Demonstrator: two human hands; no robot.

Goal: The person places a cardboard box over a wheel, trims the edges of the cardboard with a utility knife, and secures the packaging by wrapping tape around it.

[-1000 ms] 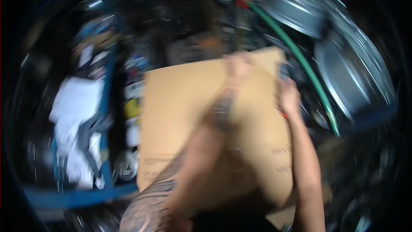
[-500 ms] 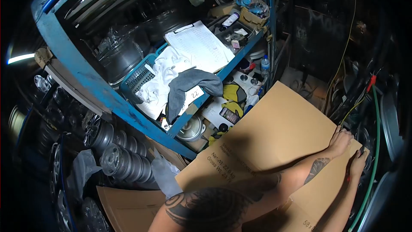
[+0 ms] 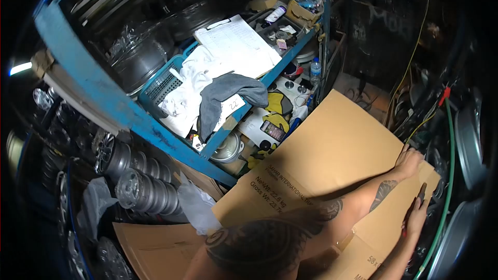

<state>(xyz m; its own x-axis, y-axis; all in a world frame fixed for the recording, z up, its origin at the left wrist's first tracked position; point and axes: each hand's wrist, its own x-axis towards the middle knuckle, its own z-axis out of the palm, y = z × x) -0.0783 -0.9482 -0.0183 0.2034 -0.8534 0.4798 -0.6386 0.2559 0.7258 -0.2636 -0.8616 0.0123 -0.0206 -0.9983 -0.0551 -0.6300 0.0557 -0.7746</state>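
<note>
The cardboard (image 3: 337,145) is a broad brown sheet in front of the person, slanting between the blue shelf (image 3: 104,88) and the green hose (image 3: 450,150), with dark print on its face. The left hand (image 3: 409,162) is at its far edge, fingers bent down over the rim, the tattooed forearm reaching across the sheet. The right hand (image 3: 416,220) is just beside it, nearer the person, fingers closed around a slim dark tool (image 3: 422,193) that points away towards the corner; whether it has a blade out, I cannot tell.

The cardboard looks light for its size, stiff along its flat panels but likely to bend at a fold or bow if lifted by one corner. The printed weights probably refer to packed goods, not the sheet. Its dry, matt face should grip well rather than slip, though pinching hard could crush an edge. Two opposite edges, held wide apart, would seem the best hold; for steadying, a palm pressed flat near the rim, clear of the tool, should do. Wheel rims (image 3: 150,192) sit to the left, near a crumpled plastic sheet (image 3: 197,210).
</note>
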